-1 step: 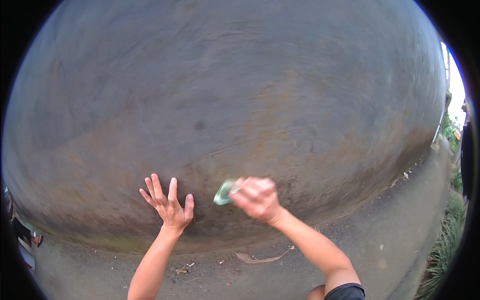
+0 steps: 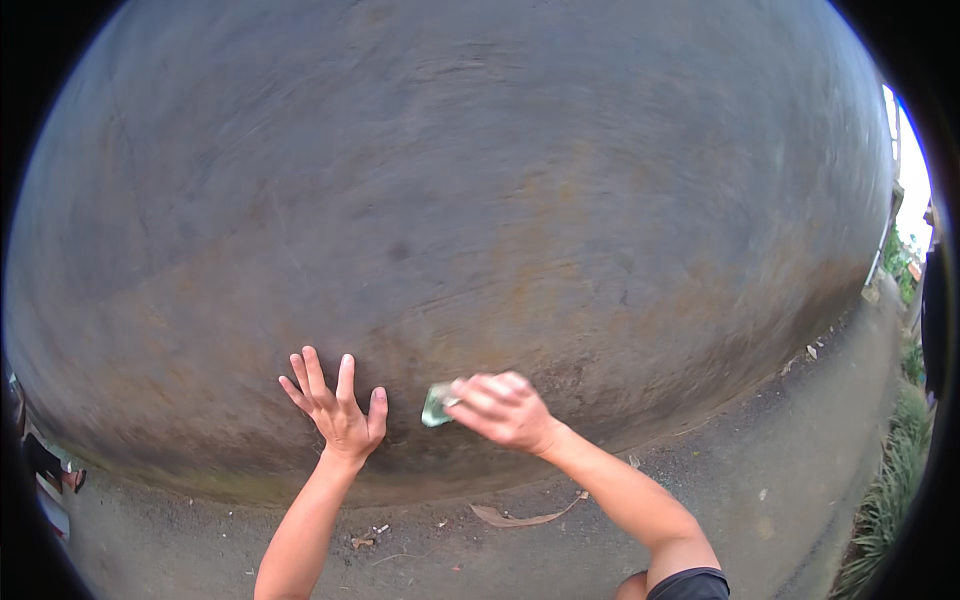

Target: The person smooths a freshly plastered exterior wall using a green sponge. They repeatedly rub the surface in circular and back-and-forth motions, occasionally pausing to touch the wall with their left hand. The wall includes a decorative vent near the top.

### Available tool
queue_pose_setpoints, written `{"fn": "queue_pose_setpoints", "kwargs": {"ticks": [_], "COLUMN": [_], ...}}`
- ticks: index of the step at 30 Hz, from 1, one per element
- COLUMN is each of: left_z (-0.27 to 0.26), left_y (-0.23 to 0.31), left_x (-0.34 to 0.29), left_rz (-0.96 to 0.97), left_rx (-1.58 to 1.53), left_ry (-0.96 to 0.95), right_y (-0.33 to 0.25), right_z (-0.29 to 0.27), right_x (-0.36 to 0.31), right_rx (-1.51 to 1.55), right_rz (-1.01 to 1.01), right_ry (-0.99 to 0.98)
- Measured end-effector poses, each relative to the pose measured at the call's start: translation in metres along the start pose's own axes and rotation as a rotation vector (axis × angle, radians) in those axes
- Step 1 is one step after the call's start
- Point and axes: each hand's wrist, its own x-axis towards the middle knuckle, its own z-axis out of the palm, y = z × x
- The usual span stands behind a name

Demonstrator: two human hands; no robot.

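head view, looking at a stained grey wall point(image 2: 450, 200) that fills most of the frame. your left hand point(image 2: 337, 405) lies flat against the lower part of the wall, fingers spread and holding nothing, the palm pressed to the surface. just beside it, your right hand point(image 2: 500, 408) is clenched around a small pale green pad point(image 2: 436, 404), which sticks out from the fingers on the side nearer the left hand and touches the wall; the hand is blurred, so the pad's exact shape cannot be told. the two hands are near each other but apart. below the wall runs a strip of grey ground point(image 2: 760, 480), with a dry brown leaf point(image 2: 515, 517) lying under your right forearm. green plants point(image 2: 890, 500) edge the ground at far right. no containers show in this view.
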Motion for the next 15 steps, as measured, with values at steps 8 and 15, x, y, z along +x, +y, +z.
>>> {"fn": "queue_pose_setpoints", "kwargs": {"ticks": [8, 15], "left_z": [-0.008, -0.025], "left_y": [-0.007, 0.0], "left_x": [0.002, 0.018], "left_rz": [0.02, 0.05], "left_rx": [0.007, -0.118], "left_ry": [-0.039, -0.102], "right_y": [0.057, -0.02], "right_z": [-0.047, 0.015], "right_x": [0.08, 0.043], "right_rx": [-0.118, 0.087], "right_rz": [0.445, -0.169], "right_ry": [0.37, -0.088]}}
